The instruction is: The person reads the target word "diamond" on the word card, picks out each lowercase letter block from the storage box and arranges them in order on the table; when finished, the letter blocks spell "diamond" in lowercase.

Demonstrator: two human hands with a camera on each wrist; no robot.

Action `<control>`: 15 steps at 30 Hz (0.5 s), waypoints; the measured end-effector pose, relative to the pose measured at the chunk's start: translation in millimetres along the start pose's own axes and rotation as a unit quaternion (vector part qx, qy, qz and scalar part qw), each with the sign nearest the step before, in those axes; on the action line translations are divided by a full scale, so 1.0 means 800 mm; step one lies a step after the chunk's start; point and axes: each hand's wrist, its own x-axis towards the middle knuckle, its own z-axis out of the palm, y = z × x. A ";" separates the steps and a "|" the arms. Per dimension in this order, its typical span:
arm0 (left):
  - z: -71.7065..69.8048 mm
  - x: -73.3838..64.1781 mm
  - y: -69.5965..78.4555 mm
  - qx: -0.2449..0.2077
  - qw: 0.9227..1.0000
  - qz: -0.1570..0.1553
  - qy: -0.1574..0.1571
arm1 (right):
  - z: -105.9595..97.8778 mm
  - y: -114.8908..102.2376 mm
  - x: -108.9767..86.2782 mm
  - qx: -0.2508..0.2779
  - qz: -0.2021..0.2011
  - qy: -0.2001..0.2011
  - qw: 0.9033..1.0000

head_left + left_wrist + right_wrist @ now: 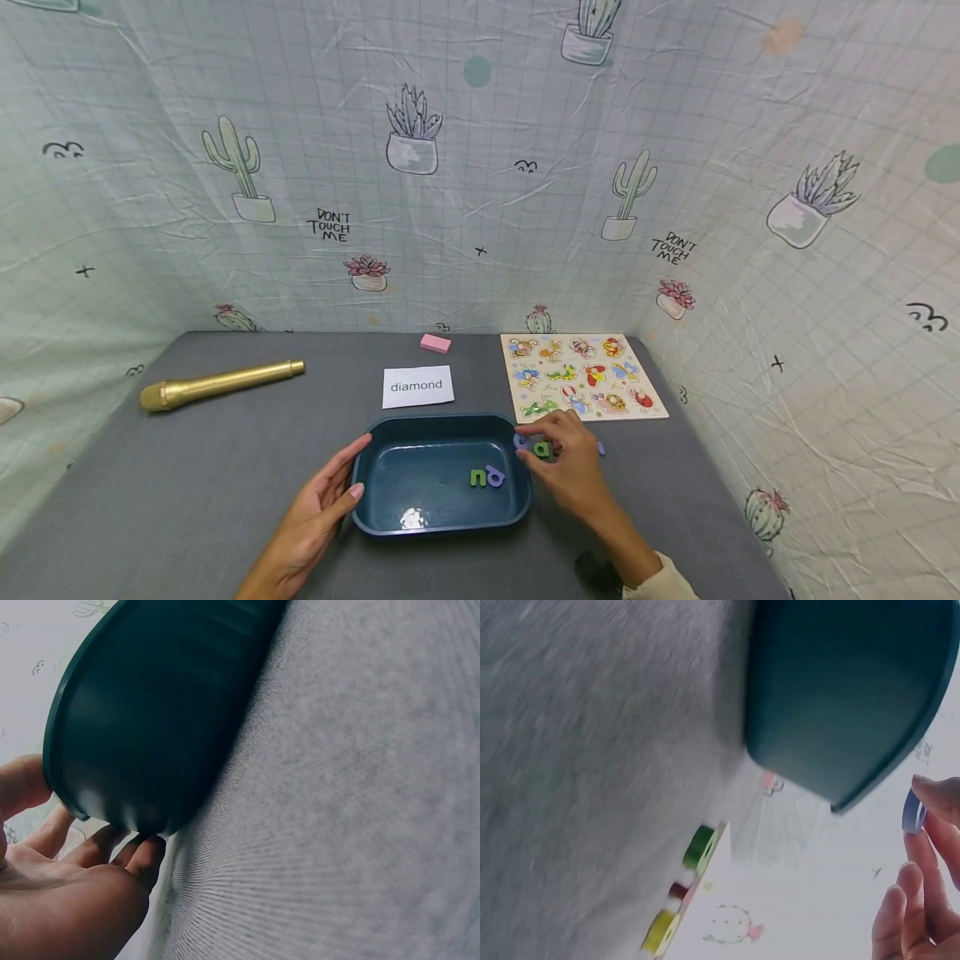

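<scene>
A dark blue-green tray (442, 531) stands on the table, with a green letter n (477, 477) and a purple letter (495, 476) lying inside. My left hand (313, 502) holds the tray's left end, thumb at the rim; in the left wrist view the other fingers bend against its outer side. Between thumb and index finger, my right hand (567, 462) pinches a purple letter (913, 812) at the tray's right rim. A green letter (542, 450) lies beside the tray, partly behind that hand. Past the knuckles shows a bit of another purple piece (602, 448).
A white card reading "diamond" (417, 387) lies behind the tray, a pink block (435, 343) farther back. An insect picture board (585, 379) is at the back right. A gold microphone (222, 386) lies at the left. Patterned cloth (480, 208) walls the table.
</scene>
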 end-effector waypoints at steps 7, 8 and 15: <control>0.001 0.001 0.004 -0.003 1.000 -0.009 0.003 | -0.015 0.017 -0.001 -0.019 -0.008 0.018 1.000; 0.001 0.001 0.005 -0.003 1.000 -0.011 0.004 | -0.018 0.020 -0.002 -0.023 -0.006 0.021 0.999; 0.000 0.001 0.009 -0.005 1.000 -0.016 0.002 | -0.033 0.035 -0.004 -0.060 0.012 0.040 0.997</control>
